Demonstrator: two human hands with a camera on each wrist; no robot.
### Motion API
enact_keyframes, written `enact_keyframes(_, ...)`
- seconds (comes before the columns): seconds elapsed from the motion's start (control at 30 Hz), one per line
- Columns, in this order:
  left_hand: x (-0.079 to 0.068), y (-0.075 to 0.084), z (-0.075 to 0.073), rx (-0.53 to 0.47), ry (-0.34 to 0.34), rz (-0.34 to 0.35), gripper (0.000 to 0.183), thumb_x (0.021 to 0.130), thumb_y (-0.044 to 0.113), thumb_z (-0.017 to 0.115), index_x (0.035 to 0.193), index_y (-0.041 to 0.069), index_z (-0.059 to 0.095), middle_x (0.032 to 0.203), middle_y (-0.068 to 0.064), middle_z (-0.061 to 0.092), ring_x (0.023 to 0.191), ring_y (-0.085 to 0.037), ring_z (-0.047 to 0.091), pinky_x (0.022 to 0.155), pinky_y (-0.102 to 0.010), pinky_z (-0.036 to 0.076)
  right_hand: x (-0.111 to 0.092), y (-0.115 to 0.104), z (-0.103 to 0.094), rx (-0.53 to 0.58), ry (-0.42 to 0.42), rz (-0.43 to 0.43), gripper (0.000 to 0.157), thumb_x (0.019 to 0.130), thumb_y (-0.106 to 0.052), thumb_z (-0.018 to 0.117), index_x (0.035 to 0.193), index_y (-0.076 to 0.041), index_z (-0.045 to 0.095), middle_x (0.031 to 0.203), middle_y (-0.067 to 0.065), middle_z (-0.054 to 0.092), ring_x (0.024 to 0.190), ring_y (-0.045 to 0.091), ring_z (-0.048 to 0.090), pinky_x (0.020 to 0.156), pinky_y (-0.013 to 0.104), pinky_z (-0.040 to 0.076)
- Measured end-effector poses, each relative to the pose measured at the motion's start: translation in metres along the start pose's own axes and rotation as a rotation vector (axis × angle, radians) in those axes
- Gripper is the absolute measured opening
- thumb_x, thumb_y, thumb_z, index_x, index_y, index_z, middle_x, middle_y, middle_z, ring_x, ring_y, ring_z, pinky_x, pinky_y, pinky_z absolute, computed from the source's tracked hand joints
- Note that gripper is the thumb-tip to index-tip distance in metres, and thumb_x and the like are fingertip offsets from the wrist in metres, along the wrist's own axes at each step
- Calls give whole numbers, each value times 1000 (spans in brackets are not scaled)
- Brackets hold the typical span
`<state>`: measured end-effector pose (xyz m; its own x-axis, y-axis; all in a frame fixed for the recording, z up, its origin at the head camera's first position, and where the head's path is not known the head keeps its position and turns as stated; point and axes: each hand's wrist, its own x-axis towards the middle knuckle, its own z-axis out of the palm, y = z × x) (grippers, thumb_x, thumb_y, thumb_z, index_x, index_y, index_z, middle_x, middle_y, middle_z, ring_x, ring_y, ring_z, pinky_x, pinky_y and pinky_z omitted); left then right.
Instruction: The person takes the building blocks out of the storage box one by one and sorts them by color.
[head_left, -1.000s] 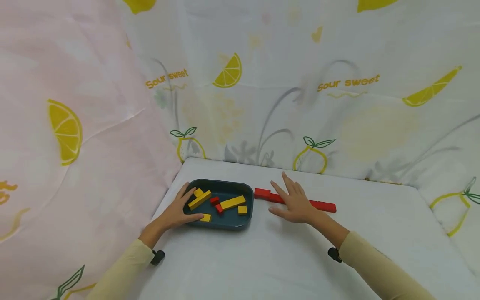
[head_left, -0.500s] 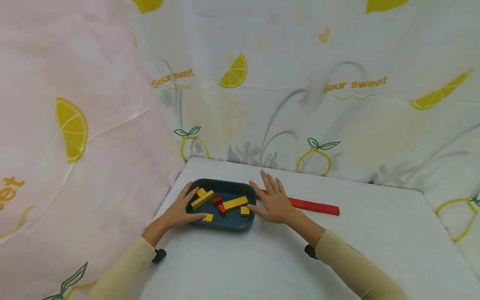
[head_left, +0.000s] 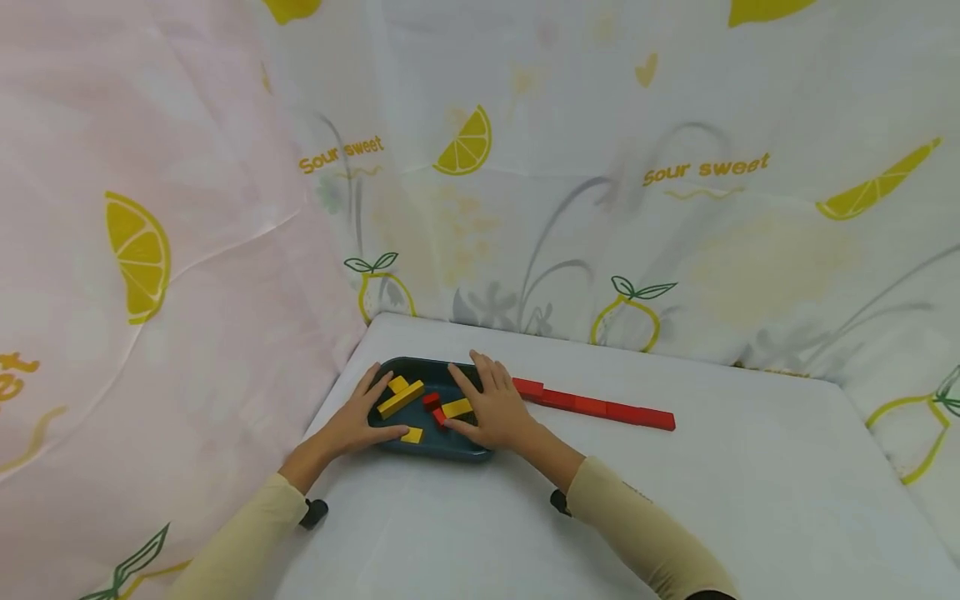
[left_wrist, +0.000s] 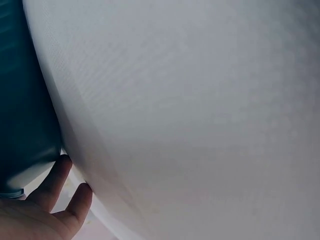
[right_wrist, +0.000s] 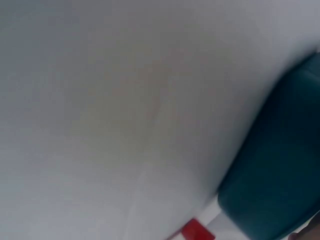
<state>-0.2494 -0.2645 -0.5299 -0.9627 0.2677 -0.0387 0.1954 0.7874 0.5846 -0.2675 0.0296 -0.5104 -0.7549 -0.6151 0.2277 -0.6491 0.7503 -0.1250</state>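
Observation:
A dark teal tray (head_left: pixel 444 455) holds yellow blocks (head_left: pixel 401 400) and small red blocks (head_left: pixel 431 402). My left hand (head_left: pixel 351 425) rests at the tray's left end, fingers spread along the rim and thumb reaching over it beside a flat yellow block (head_left: pixel 412 435). In the left wrist view, two fingertips (left_wrist: pixel 64 162) lie at the tray's outer wall (left_wrist: pixel 27 100). My right hand (head_left: pixel 501 414) is over the tray's right end with fingers spread, covering part of a long yellow block (head_left: pixel 457 408). Nothing shows in its grasp.
A row of red blocks (head_left: pixel 592 406) laid end to end extends right from behind the right hand; a red block's end (right_wrist: pixel 196 230) shows in the right wrist view. Everything stands on a white-covered table (head_left: pixel 465 533), before a lemon-print cloth (head_left: pixel 525 208).
My right hand has moved left, from over the red row to over the tray's right end, uncovering the row. The left hand stays at the tray's left end.

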Motion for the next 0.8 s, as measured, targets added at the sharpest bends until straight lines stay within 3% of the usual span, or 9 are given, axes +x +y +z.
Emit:
enact_keyframes(0.27, 0, 0, -1, 17, 11, 21, 109, 78, 63, 73, 160, 17, 18, 167, -13, -1, 147, -46, 22, 107, -72, 30, 16, -13, 13, -31, 57, -33, 87, 89, -68, 55, 156, -21, 25, 159, 19, 23, 144, 33, 33, 117, 48, 34)
enact_keyframes(0.4, 0, -1, -2, 20, 21, 26, 108, 78, 63, 73, 159, 16, 20, 167, -14, 0, 146, -47, 22, 106, -72, 30, 25, -17, 12, 129, 2, 5, 86, 87, -66, 61, 153, -18, 31, 152, 19, 33, 132, 32, 47, 107, 45, 46)
enact_keyframes(0.6, 1, -2, -1, 6, 33, 27, 106, 78, 60, 74, 159, 16, 20, 167, -14, 0, 146, -47, 23, 106, -73, 30, 38, -18, 14, 505, -28, 197, 83, 84, -58, 70, 149, -18, 37, 142, 15, 40, 117, 25, 55, 100, 38, 51)
enact_keyframes(0.7, 1, 0, 3, -3, 28, 26, 106, 78, 58, 75, 159, 16, 21, 167, -14, 1, 145, -47, 24, 106, -73, 30, 40, -19, 22, 582, -8, 259, 77, 83, -56, 73, 142, -16, 46, 134, 13, 46, 110, 22, 57, 93, 35, 53)
enact_keyframes(0.8, -3, 0, 0, 0, 27, 23, 105, 79, 59, 74, 159, 16, 21, 167, -15, 2, 145, -47, 25, 106, -72, 31, 47, -27, 28, 585, 13, 260, 67, 82, -53, 76, 131, -13, 56, 126, 10, 55, 106, 20, 59, 91, 34, 54)
